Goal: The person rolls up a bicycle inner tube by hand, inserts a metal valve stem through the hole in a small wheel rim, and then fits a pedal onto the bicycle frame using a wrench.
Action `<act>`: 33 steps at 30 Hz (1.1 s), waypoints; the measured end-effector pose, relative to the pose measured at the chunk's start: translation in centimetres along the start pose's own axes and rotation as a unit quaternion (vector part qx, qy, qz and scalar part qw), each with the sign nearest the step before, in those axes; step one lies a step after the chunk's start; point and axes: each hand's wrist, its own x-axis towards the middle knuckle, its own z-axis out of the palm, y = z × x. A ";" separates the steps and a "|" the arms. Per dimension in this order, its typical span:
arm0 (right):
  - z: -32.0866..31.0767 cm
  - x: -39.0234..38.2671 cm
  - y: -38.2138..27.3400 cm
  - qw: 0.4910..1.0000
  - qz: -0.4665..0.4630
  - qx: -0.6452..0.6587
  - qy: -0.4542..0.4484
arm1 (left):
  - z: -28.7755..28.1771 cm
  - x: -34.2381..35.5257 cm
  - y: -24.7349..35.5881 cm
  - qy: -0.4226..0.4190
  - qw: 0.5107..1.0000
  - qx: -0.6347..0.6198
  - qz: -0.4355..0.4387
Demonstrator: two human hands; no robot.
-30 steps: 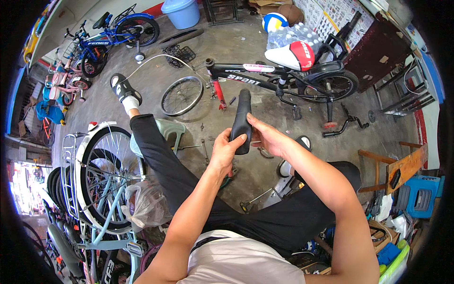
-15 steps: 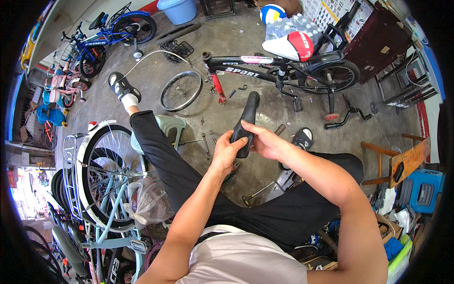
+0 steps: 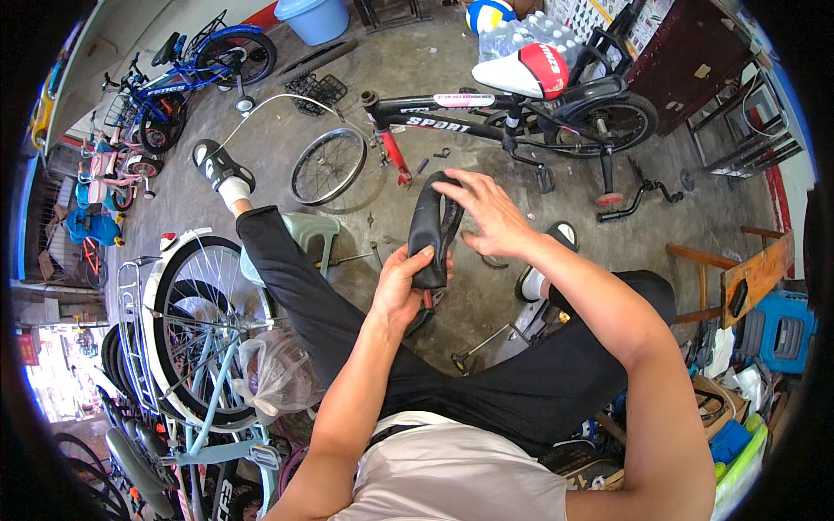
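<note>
A folded black rubber inner tube (image 3: 424,227) stands up from my left hand (image 3: 401,282). That hand is closed around its lower end, thumb pressed on the near face. My right hand (image 3: 491,217) is open at the tube's right side, fingers stretched out and thumb apart, with its fingertips at the top bend. A gap shows between the two layers of the loop. In front of me lies a black bicycle frame (image 3: 452,128) with a red fork (image 3: 395,158), its front wheel off. A bare wheel rim (image 3: 328,167) with spokes rests on the floor to its left.
A pale green stool (image 3: 308,234) is beside my left leg. A light blue bicycle (image 3: 208,391) stands at the left. On the right are a wooden stool (image 3: 756,276) and a blue plastic stool (image 3: 782,334). A loose tyre (image 3: 317,61) and several tools lie about the floor.
My right hand has let go of the lower part of the tube and risen to its top, fingers spreading. The tube has opened from a flat bundle into a bent loop.
</note>
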 end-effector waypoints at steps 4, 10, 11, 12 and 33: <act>-0.2 0.2 -1.5 0.996 -0.080 -0.021 -0.024 | 0.3 -0.3 0.5 -0.025 1.000 -0.007 -0.012; 3.3 -0.8 -1.3 0.976 0.084 0.174 -0.100 | 0.9 -0.4 1.8 -0.062 0.998 -0.031 0.007; 3.8 -0.9 -1.2 0.965 0.103 0.221 -0.093 | 0.9 -0.6 1.8 -0.069 0.997 -0.031 0.008; 4.0 -1.3 -1.5 0.950 0.127 0.271 -0.091 | 0.8 -0.8 1.5 -0.066 0.997 -0.036 0.016; 0.9 0.3 -0.8 0.987 0.126 0.104 -0.009 | -0.8 4.0 -0.5 -0.027 0.979 -0.195 0.045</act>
